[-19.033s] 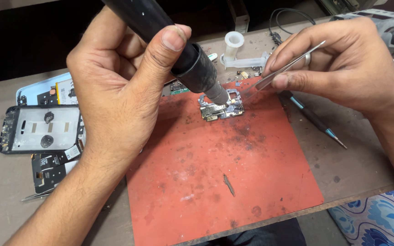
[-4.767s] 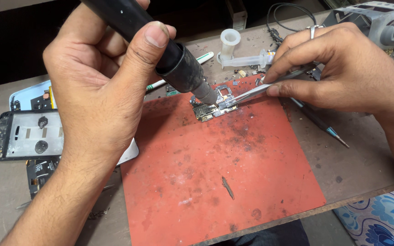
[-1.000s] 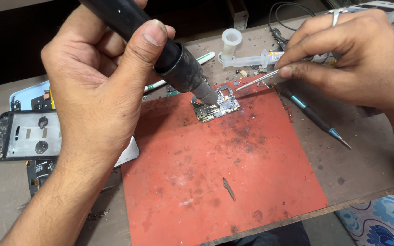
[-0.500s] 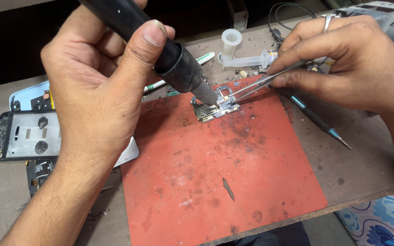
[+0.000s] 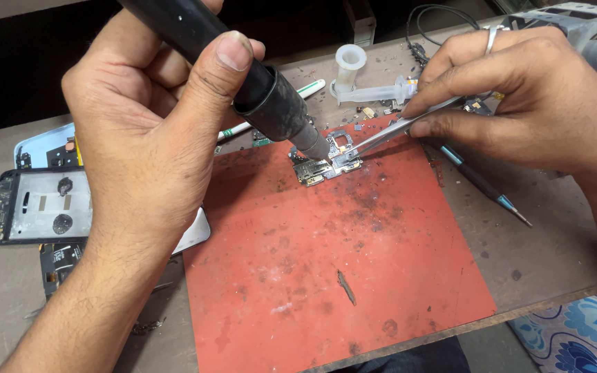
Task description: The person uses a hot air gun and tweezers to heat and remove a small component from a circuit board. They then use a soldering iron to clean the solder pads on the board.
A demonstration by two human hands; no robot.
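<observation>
a: what's on the far left?
b: a phone frame (image 5: 39, 214) on the table (image 5: 561, 255). next, the left hand (image 5: 146, 131), fingers wrapped tight round a black heat tool (image 5: 243, 76).

a: and its tip?
b: just over the small circuit board (image 5: 326, 162) at the red mat's (image 5: 333, 269) top edge.

a: the right?
b: the right hand (image 5: 526, 97) pinches tweezers (image 5: 395, 130), tips on the board.

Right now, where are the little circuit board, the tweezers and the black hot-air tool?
small circuit board (image 5: 323, 166): head view, on its metal-shielded middle.
tweezers (image 5: 388, 131): head view, midway along the silver prongs.
black hot-air tool (image 5: 271, 103): head view, on the dark barrel below the thumb.
</observation>
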